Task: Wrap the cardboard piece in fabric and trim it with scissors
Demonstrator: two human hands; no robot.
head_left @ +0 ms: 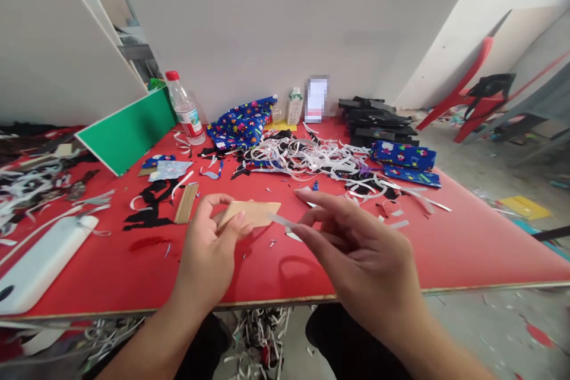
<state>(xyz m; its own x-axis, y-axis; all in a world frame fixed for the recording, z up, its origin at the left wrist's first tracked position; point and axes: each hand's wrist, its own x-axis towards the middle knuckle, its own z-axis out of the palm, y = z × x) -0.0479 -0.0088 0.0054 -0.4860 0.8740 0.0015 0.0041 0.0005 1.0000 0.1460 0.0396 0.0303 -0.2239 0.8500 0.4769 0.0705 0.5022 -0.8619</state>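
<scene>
A flat tan piece of cardboard (257,212) is pinched in my left hand (212,237), with the thumb on top and the fingers beneath. From its right end a thin translucent strip (280,221) runs to the thumb of my right hand (356,240). That thumb and a curled finger seem to grip the strip; the index finger is raised apart from it. Both hands hover over the near part of the red tabletop (276,276). Another tan cardboard piece (186,203) lies to the left of my left hand.
Behind the hands lies a tangle of white strips (312,154). Around it are blue patterned cloth (244,123), a water bottle (186,110), a carton (294,107), a phone (316,100), folded blue pieces (403,155) and a black stack (378,122). A green board (129,130) leans left.
</scene>
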